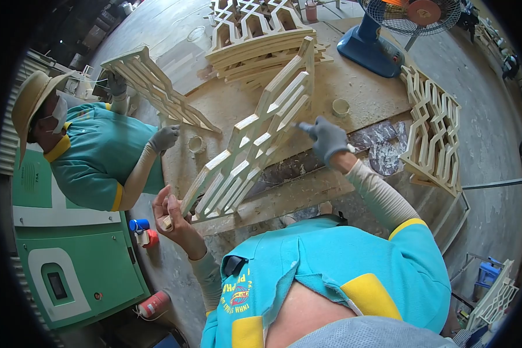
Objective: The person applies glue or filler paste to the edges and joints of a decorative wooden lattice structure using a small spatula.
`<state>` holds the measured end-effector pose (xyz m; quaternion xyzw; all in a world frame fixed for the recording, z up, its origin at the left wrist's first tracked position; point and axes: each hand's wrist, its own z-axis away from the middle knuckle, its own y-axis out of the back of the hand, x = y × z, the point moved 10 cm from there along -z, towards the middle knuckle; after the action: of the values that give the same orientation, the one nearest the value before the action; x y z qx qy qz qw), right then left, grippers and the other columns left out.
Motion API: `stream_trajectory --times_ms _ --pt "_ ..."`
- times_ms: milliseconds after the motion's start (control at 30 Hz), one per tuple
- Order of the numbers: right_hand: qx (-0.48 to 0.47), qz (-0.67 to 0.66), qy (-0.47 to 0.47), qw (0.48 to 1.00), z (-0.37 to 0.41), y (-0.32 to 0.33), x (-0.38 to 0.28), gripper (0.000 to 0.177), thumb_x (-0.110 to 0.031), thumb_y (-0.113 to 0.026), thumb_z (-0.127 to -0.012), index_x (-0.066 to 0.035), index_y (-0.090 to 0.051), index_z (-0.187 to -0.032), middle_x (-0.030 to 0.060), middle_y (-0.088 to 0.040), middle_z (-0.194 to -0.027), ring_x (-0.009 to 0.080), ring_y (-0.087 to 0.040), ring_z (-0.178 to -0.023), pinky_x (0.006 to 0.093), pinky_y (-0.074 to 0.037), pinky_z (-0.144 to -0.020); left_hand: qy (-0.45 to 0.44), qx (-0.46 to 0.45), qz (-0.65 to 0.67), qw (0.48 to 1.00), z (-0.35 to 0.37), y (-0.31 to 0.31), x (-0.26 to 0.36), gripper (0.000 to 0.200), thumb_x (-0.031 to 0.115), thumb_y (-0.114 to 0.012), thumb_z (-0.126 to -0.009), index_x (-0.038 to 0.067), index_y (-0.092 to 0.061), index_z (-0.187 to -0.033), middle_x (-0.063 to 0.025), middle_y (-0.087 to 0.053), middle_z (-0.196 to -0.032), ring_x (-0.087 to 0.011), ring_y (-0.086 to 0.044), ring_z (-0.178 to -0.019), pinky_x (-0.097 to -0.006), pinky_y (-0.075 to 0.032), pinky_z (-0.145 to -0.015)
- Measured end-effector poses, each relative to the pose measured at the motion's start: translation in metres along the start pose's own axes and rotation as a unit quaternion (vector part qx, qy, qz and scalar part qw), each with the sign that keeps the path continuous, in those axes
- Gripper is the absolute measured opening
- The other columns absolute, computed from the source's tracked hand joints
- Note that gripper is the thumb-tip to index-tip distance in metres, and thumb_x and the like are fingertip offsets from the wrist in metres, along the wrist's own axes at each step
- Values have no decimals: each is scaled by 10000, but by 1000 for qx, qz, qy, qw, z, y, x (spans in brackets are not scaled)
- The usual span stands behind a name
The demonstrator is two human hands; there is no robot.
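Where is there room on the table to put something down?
The widest bare patch of table lies between the small cup, the fan base and the leaning lattice. A thin strip runs below the tilted lattice, between left hand and right hand. The far end is crowded with stacked lattices.

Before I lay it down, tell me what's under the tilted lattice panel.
Under the lattice panel, gripped at its low corner by the left hand, only the stained worktable shows through the gaps. Whatever lies behind the slats themselves cannot be seen.
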<state>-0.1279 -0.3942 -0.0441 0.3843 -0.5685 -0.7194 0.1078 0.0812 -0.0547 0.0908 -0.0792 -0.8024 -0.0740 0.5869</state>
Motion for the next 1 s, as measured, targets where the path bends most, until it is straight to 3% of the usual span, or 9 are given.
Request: stream_trajectory --times_ms 167,267,400,500,633,733,800,833,1000 --pt "112 86 -1 990 -16 -3 17 460 -78 -573 -858 -309 -630 -1253 105 -554 -919 299 -644 -791 418 -513 -688 -6 7 -11 1000 2 1 1 192 69 -554 -931 20 -636 -1097 38 -487 -720 -15 -422 -578 -164 -354 -497" --pt "21 58 28 998 1 -29 -5 499 -56 -557 -849 -315 -617 -1271 101 -544 -950 302 -643 -796 425 -516 -705 3 20 -18 1000 3 0 3 194 64 -555 -926 16 -635 -1096 37 -486 -720 -16 -425 -585 -164 -352 -506" --pt "17 -184 63 981 -2 -40 7 452 -80 -555 -873 -180 -597 -1312 108 -662 -823 317 -681 -852 441 -519 -760 -5 7 -2 1000 2 3 -2 194 64 -557 -926 10 -632 -1096 36 -488 -725 -17 -425 -587 -165 -353 -512" --pt "-101 -503 -114 850 -7 -72 38 242 -107 -586 -897 -65 -679 -1116 65 -614 -686 163 -628 -588 315 -496 -500 -5 8 0 1000 4 0 0 194 61 -558 -926 8 -631 -1097 35 -490 -730 -16 -424 -589 -163 -354 -516" --pt "-173 -643 -223 712 17 -82 30 165 -107 -558 -937 -31 -674 -1025 22 -548 -645 72 -523 -460 240 -389 -346 3 5 5 1000 6 -1 2 193 63 -562 -926 11 -631 -1099 35 -492 -733 -16 -425 -587 -158 -355 -518" --pt "-160 -477 -196 842 15 -86 53 233 -83 -546 -935 -102 -675 -1128 46 -621 -719 136 -574 -525 298 -436 -423 -8 9 -10 1000 5 5 -1 191 68 -565 -927 15 -633 -1097 35 -493 -733 -16 -427 -585 -157 -357 -514" --pt "69 -225 -28 972 2 -33 48 342 -53 -554 -900 -177 -654 -1202 58 -627 -784 198 -606 -606 335 -480 -519 -10 13 -13 1000 6 4 -1 191 69 -567 -926 16 -635 -1097 35 -493 -733 -16 -427 -586 -157 -355 -509" --pt "180 -83 59 978 9 -7 31 407 -39 -558 -882 -214 -643 -1240 63 -630 -817 230 -621 -647 354 -503 -567 -4 16 -9 1000 7 2 2 191 69 -567 -926 16 -635 -1096 35 -493 -733 -15 -426 -586 -157 -353 -507" --pt "214 45 31 975 0 -4 9 533 -27 -582 -803 -323 -637 -1243 62 -555 -867 271 -632 -766 404 -523 -656 0 7 -5 1000 7 -1 3 196 69 -566 -923 20 -637 -1099 33 -496 -733 -15 -422 -592 -157 -343 -503"
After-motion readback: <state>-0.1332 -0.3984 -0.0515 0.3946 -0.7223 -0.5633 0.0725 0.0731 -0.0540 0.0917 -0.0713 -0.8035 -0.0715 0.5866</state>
